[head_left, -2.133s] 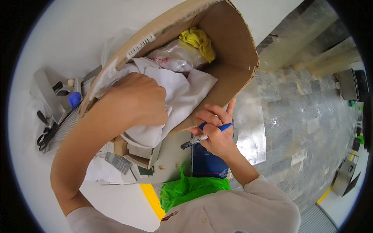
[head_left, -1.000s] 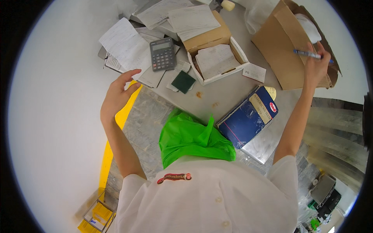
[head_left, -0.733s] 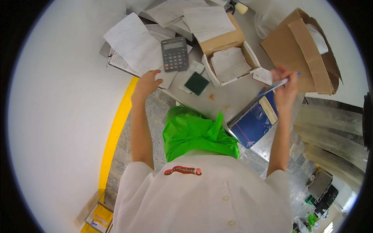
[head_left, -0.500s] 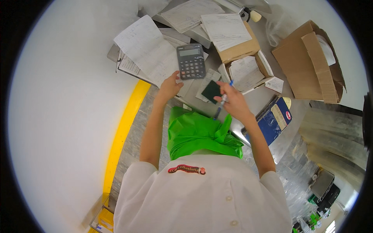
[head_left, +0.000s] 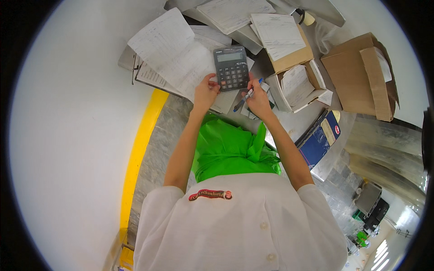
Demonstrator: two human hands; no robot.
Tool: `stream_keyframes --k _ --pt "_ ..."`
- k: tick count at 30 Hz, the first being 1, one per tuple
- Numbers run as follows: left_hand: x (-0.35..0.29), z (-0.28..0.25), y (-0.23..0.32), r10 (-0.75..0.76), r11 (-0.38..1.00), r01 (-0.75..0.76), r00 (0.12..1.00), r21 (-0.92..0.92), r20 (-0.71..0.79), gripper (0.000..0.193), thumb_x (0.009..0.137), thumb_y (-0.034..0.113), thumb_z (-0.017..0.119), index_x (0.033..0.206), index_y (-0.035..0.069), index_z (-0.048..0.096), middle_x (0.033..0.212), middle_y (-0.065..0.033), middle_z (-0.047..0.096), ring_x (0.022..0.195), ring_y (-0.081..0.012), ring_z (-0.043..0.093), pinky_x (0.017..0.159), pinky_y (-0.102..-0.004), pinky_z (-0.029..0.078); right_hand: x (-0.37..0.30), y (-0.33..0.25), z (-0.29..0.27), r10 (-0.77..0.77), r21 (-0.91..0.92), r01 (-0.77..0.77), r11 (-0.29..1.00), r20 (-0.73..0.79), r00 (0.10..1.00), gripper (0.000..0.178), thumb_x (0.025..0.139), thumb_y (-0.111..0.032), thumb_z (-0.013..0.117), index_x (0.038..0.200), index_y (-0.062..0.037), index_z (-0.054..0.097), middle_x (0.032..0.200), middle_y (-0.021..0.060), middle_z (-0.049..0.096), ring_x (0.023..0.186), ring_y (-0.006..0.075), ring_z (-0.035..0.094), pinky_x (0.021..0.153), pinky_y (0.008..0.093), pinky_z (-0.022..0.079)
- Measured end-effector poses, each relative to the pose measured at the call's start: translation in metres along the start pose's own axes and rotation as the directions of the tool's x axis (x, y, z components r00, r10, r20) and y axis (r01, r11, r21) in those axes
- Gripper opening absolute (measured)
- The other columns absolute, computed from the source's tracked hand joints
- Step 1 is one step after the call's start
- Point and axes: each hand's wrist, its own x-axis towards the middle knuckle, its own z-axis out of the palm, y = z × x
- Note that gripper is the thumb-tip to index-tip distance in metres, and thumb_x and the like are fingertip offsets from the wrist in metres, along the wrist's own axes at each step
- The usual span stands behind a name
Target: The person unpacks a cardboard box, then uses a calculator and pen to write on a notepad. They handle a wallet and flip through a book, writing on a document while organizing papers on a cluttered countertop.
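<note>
A dark grey calculator (head_left: 232, 70) lies on loose papers at the desk's near side. By its lower left corner is my left hand (head_left: 206, 95), thumb and fingers apart at the edge and nothing seen in its grasp. My right hand (head_left: 259, 100) grips a pen (head_left: 243, 100) with a blue end, and its fingertips reach the calculator's lower right corner. A dark green flat piece (head_left: 272, 104) shows partly beneath that hand, over small slips of paper. Under the calculator spreads a large handwritten sheet (head_left: 169, 49).
To the right stand an open box of papers (head_left: 282, 92), a blue book (head_left: 318, 140) and a tall brown carton (head_left: 350, 74). More forms (head_left: 278, 36) are stacked at the back. A white wall (head_left: 72, 126) with a yellow strip (head_left: 143, 149) runs along the left.
My right hand has moved up and left to the calculator's corner, keeping the pen. The left hand has come closer to the calculator's lower left side. The view has shifted slightly.
</note>
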Motion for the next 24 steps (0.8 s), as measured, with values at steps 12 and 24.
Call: stream_keyframes --k 12,24 --pt "-0.004 0.001 0.005 0.017 0.995 -0.012 0.999 0.096 -0.048 0.035 0.076 0.003 0.058 0.110 0.004 0.056 0.078 -0.0088 0.064 0.066 -0.0159 0.064 0.059 -0.0268 0.050 -0.006 -0.028 0.026 -0.382 -0.377 0.429 0.821 0.197 0.903 0.025 0.067 -0.005 0.056 0.090 -0.0069 0.045 0.121 0.0085 0.053 0.099 0.0306 0.046 0.077 0.0414 0.036" --pt "-0.005 0.004 0.001 0.063 0.994 -0.055 0.995 0.096 -0.077 0.035 0.074 0.009 0.058 0.109 0.006 0.056 0.080 -0.0102 0.064 0.070 -0.0217 0.064 0.064 -0.0320 0.048 -0.003 -0.022 0.031 -0.368 -0.328 0.413 0.850 0.192 0.910 0.029 0.066 -0.004 0.057 0.092 -0.0070 0.045 0.119 0.0081 0.053 0.095 0.0302 0.047 0.076 0.0421 0.038"
